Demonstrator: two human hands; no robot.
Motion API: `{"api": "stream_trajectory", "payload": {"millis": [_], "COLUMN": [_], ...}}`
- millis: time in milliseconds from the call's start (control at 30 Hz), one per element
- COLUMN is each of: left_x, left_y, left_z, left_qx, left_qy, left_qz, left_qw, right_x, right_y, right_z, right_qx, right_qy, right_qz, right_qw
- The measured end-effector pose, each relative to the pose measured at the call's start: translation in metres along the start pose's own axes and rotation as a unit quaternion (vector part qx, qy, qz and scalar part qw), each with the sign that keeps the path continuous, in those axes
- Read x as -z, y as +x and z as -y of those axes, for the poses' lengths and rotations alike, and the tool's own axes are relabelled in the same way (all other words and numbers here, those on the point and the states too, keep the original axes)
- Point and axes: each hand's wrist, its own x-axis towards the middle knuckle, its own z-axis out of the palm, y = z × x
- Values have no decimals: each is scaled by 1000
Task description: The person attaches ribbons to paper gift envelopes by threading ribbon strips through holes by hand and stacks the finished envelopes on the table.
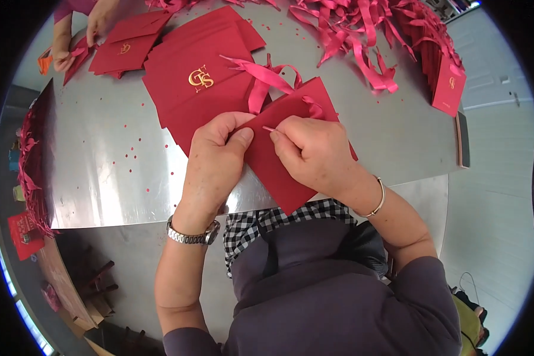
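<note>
Far L, a co-worker's hands (101, 21) hold a red piece (79, 63); next, stacked red bags (178, 62) w/ gold emblem on metal table (95, 184). Person's L hand (213, 157) has thumb + fingers clamped on L edge of flat red bag (279, 175), held tilted at table's near edge. R hand (317, 148), thumb & index tog., pinches pink ribbon end (267, 128) at bag's face. Far R, more ribboned bags (448, 89) in a row.

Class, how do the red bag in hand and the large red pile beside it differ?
The held bag is gripped by the left hand; the pile lies on the table.
The held bag is single; the pile has several pieces.
The pile shows a gold emblem; the held bag, none.
Both are red.
</note>
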Motion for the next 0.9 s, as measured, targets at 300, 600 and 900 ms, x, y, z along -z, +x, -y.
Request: {"api": "stream_trajectory", "payload": {"millis": [300, 600, 900], "left_x": [0, 7, 0], "left_y": [-1, 11, -3], "left_z": [2, 2, 22], "left_qx": [-73, -178, -167], "left_qy": [95, 176, 168], "left_qz": [2, -38, -23], "left_qw": [993, 967, 971], "right_x": [-5, 2, 5], "right_y": [6, 26, 13], "right_z": [-1, 6, 5], "right_qx": [-33, 99, 174], "right_qy": [1, -125, -197], "right_qz": [23, 27, 117], "right_qw": [999, 987, 958]}}
